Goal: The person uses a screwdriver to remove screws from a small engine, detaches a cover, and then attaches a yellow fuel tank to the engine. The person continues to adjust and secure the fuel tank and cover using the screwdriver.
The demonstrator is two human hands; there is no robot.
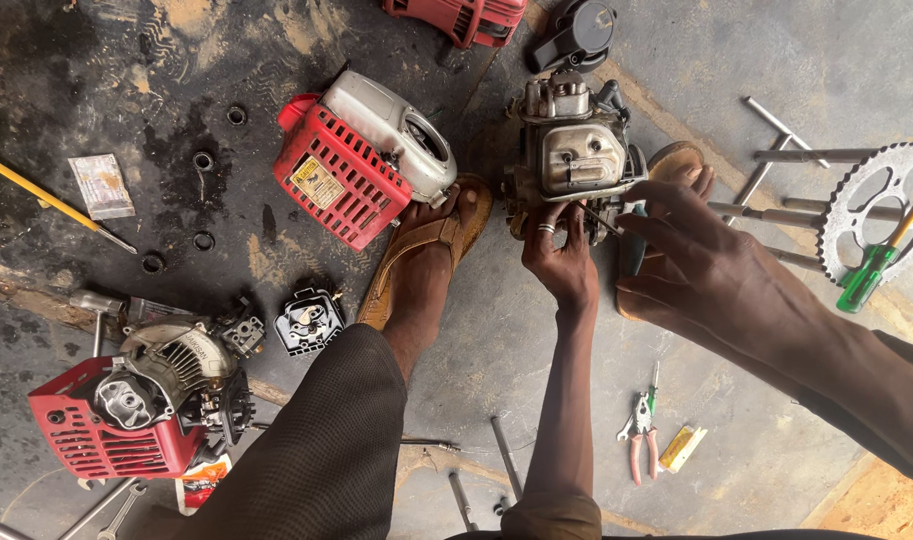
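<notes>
gripping the lower edge of a small grey engine block [575,150] on the concrete floor [777,60], the left hand [562,262] has its fingers [549,228] curled against the metal casing, a ring on one of them. the right hand [712,265] reaches in from the side with fingers [667,200] spread, just beside the engine; a dark-handled tool [632,245] lies under its palm, mostly hidden, and whether the hand actually clasps it cannot be told. a thin metal shaft [602,218] shows between the two hands, its tip lost against the engine's underside. the engine sits between two sandalled feet, the left foot [427,250] plain, the right largely covered by the right hand. beside the left foot lies a red engine cover [342,180]. pliers [642,425] rest on the floor near the left forearm. at the right edge a sprocket [882,200] is cut off, a green screwdriver [877,265] across it. another red engine [127,410] lies at lower left.
</notes>
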